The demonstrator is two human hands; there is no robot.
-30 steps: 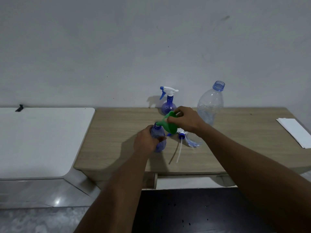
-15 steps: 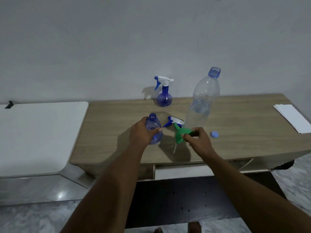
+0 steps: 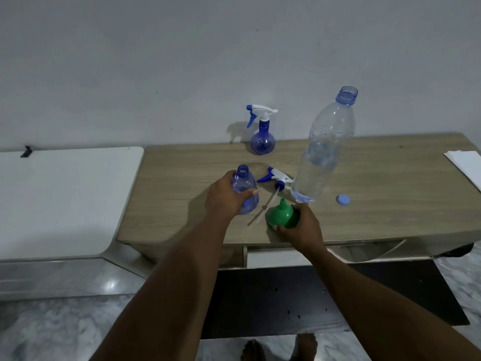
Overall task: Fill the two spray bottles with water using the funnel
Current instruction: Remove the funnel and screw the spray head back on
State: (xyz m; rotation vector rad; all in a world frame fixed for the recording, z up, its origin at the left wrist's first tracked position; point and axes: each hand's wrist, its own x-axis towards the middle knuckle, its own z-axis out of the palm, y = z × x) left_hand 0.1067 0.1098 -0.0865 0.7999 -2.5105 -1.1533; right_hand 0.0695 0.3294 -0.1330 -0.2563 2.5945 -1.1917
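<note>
Open spray bottle point(image 3: 244, 190): translucent blue plastic, bulbous body narrowing to an uncapped neck, standing upright on the bench point(image 3: 377, 204) near its front edge. The left hand point(image 3: 226, 198) is wrapped around the body from the left, thumb across the front face — clamped on the bottle, forearm reaching in from below.

Funnel point(image 3: 282, 216): smooth green plastic, cone-shaped, resting mouth-down on the bench with the short spout pointing up. It sits just right of the open bottle, apart from it. The right hand point(image 3: 302, 229) grips the cone from the right and near side, fingers curled onto its wall.

Detached spray head point(image 3: 274, 177): white body, blue trigger and collar, lying on its side between the open bottle and the large bottle; its thin dip tube runs toward the bench front, passing just left of the funnel.

Large water bottle point(image 3: 324, 152): clear ribbed plastic, blue neck ring, uncapped, standing beyond the funnel. Its blue cap point(image 3: 343, 199) lies flat on the bench to the right.

Second spray bottle point(image 3: 262, 138): round blue body, white and blue trigger head fitted — stands at the back near the wall.

Bench surface is pale wood-grain laminate. White paper point(image 3: 466, 165) lies at the far right edge. A white table point(image 3: 65, 199) adjoins on the left.
</note>
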